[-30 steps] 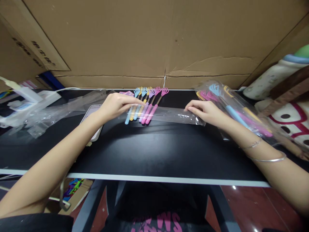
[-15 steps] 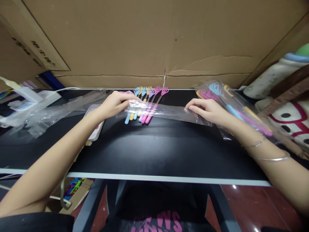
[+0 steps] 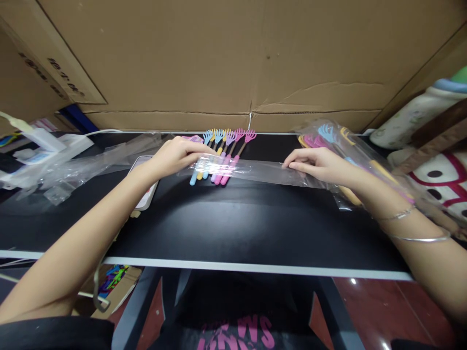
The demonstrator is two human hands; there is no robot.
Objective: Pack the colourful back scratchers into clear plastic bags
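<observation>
1. Brown cardboard [image 3: 233, 63] stands behind the black surface [image 3: 237, 228].
2. The left hand [image 3: 180, 154] and right hand [image 3: 306, 163] each have a nearly closed grip, pinching a long clear bag [image 3: 262, 171] that looks flat.
3. Some scratchers are already inside a fuller bag [image 3: 365, 155] at the right. Loose scratchers [image 3: 229, 140] lie in a row, partly behind the flat one, not bagged yet.
4. Room to move lies in front, up to the white edge [image 3: 255, 267]. A phone [image 3: 148, 199] is under the left arm.

Head view — forward, down over desk [image 3: 237, 231]
</observation>
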